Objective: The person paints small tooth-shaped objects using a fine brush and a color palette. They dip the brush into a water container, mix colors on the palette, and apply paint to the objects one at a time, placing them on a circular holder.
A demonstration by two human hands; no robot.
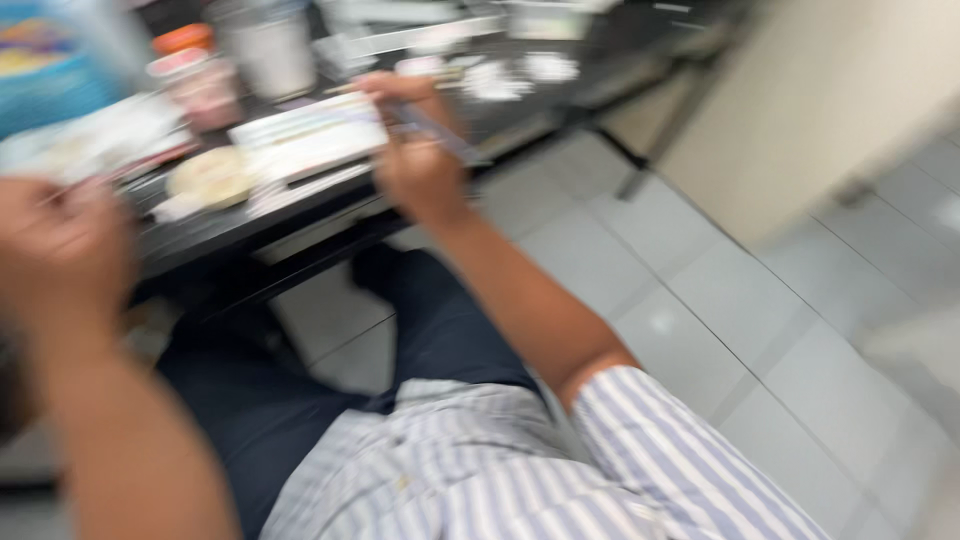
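Observation:
The picture is heavily blurred by motion. My right hand [418, 150] is raised at the front edge of a dark table [230, 225], fingers closed around a thin pen-like tool [435, 132] that points to the right. It sits just right of a white rectangular tray or pad [310, 135]. My left hand [60, 250] is close to the camera at the left, fingers curled; whether it holds anything is hidden by blur. A round pale dish [212, 177] lies on the table between the two hands.
Jars, one with an orange lid [185, 40], a white tub [272, 50] and small white items [520, 75] crowd the table's back. A blue object [45, 70] stands far left. Grey floor tiles [700, 300] and a beige wall [820, 90] lie to the right.

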